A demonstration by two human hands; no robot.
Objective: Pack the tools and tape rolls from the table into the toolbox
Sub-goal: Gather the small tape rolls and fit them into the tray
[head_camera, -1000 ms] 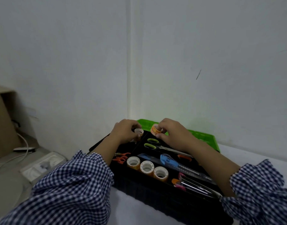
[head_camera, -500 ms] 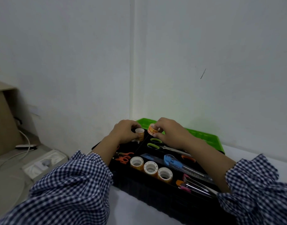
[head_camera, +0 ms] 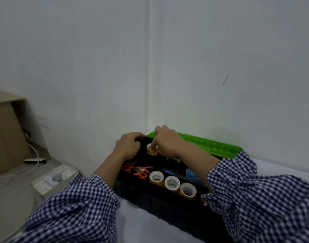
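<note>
A black toolbox (head_camera: 167, 205) with an open green lid (head_camera: 213, 145) stands on the white table against the wall corner. My right hand (head_camera: 167, 143) grips a small orange tape roll (head_camera: 151, 150) low over the box's back-left compartment, index finger on its top. Close beside it, my left hand (head_camera: 128, 146) is curled at the box's back-left edge; its palm is hidden. Three tape rolls (head_camera: 172, 183) stand in a row at the front. Orange scissors (head_camera: 141, 171), green-handled scissors (head_camera: 174, 159) and a blue cutter (head_camera: 192, 175) lie inside, partly hidden by my right arm.
A cardboard box (head_camera: 5, 134) stands at the far left, with a white cable (head_camera: 33, 155) and a white packing tray (head_camera: 54, 178) on the lower surface beside the table. White walls stand right behind the toolbox.
My right hand has lowered the orange tape roll into the back-left part of the box. The small roll seen in my left hand earlier is out of sight; the view has shifted slightly.
</note>
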